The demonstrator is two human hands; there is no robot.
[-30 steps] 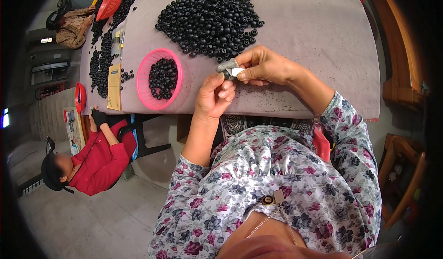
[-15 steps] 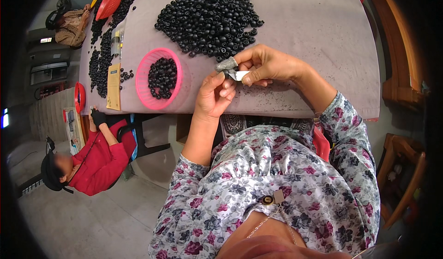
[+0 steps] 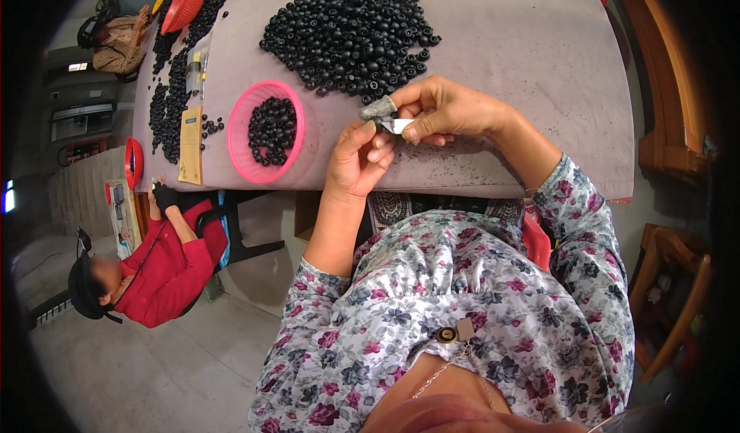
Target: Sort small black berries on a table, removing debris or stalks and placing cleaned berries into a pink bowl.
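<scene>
My left hand [image 3: 356, 159] is closed, thumb and fingers pinched at the near side of the pile. What it pinches is mostly hidden; only a little dark material shows at the fingertips. Touching it from the right, my right hand [image 3: 453, 113] is closed on a small white-wrapped tool [image 3: 402, 126] with a grey, blade-like pointed end. A grey fingertip cover [image 3: 378, 108] sits over the meeting fingertips, seemingly on my right index finger. Just beyond lies a big heap of small round black pieces [image 3: 351, 32] with holes. A pink plastic basket [image 3: 236, 149] holding more such pieces stands to the left.
Grey cloth covers the table [image 3: 532, 32], with dark crumbs near my hands. Left of the basket lie a tan booklet [image 3: 190, 146], more black pieces [image 3: 166, 113] and a red basket [image 3: 185, 3]. A person in red [image 3: 173, 271] sits at left, another farther back. Wooden chair [image 3: 671, 294] at right.
Both hands keep almost the same pose, with the fingertips shifted very slightly. The view has moved a touch; the heap and baskets stay as they were.
</scene>
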